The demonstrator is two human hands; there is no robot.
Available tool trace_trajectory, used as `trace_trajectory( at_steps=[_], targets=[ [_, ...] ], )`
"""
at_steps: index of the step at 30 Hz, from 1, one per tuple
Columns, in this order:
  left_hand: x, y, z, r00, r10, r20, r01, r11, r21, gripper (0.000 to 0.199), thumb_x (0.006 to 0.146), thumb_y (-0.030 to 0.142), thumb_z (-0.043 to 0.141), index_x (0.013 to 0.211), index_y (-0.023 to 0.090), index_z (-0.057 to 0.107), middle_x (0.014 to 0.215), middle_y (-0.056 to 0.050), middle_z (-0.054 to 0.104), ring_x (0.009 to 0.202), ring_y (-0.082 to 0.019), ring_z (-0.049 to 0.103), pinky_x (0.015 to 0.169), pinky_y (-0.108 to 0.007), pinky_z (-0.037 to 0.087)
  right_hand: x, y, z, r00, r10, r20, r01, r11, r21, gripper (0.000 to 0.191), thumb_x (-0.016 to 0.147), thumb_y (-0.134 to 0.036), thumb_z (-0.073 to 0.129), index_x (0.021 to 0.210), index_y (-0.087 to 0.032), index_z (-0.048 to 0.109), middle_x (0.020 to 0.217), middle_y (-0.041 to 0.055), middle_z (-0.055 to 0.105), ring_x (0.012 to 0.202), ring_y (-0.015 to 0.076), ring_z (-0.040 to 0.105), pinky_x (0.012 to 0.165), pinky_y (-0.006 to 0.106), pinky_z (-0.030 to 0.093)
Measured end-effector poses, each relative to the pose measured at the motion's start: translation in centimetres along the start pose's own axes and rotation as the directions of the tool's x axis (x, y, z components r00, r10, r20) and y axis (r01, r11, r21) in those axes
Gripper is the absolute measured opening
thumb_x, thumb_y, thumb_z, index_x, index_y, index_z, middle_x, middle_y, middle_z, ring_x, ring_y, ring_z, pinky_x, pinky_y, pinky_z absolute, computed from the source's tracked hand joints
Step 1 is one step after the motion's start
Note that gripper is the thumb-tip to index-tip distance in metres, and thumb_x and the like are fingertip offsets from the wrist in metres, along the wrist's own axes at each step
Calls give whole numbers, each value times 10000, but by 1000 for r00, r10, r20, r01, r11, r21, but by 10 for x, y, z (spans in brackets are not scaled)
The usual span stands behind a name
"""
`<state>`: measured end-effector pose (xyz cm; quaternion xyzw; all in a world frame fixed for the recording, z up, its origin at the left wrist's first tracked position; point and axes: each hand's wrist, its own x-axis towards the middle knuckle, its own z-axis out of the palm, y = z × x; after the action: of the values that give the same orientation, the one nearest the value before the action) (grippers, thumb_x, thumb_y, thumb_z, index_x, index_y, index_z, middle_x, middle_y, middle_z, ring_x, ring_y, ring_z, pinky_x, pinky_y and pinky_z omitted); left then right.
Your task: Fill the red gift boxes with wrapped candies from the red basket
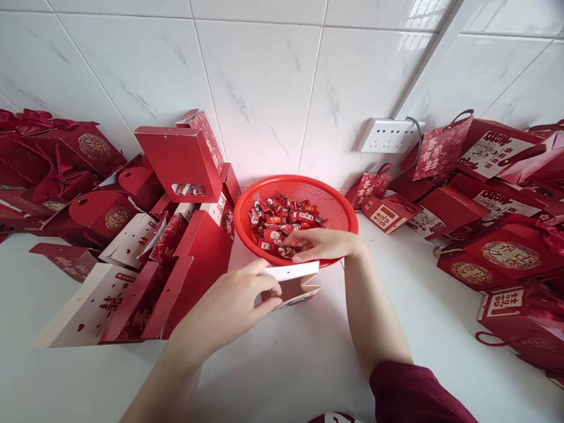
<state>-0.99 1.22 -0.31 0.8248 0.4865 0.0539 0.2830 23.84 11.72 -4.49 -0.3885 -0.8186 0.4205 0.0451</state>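
Observation:
My left hand (pixel 231 299) grips a small white paper gift box (pixel 294 271) by its left side, thumb and fingers closed on it. The box stands with its top open towards me, just in front of a red plastic basket (pixel 345 217). Inside that basket lies a heap of wrapped candies (pixel 282 218), mostly red. My right hand (pixel 328 242) reaches over the basket's near right rim. Its thumb and index finger are apart and touch the candies at the near side; no candy shows lifted between them.
Red and white gift boxes (pixel 200 264), several with raised lids, stand packed together at the left. Finished-looking red boxes with cords (pixel 94 150) are piled at far left, and more boxes (pixel 511 255) at right. A power strip (pixel 388 135) is on the tiled wall (pixel 259 88).

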Motion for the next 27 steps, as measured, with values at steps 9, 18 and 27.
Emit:
trace_trajectory(
  at_steps=[9,18,27],
  targets=[
    [6,-3,4,995,-32,-89,33,999,12,215,882,427,591,794,241,652,1010,15,625,610,-119,565,552,-250,375,4,6,1,995,-77,-64,75,996,-43,406,893,-288,597,1298,-284,610,1303,24,634,1163,244,592,987,360,445],
    [8,-8,9,981,-95,-167,85,994,-70,152,741,363,727,829,264,653,725,46,583,572,-130,564,503,-236,370,2,9,-1,955,-132,-267,140,990,12,282,899,-338,606,1160,-239,643,1160,43,688,1020,224,628,929,401,475],
    [12,-12,12,985,-63,-160,66,998,15,338,776,424,689,618,191,502,872,25,617,581,-114,554,485,-246,324,4,9,1,916,-124,-383,151,988,41,62,825,-270,696,864,-228,672,1134,41,696,1158,243,606,975,417,469]
  ],
)
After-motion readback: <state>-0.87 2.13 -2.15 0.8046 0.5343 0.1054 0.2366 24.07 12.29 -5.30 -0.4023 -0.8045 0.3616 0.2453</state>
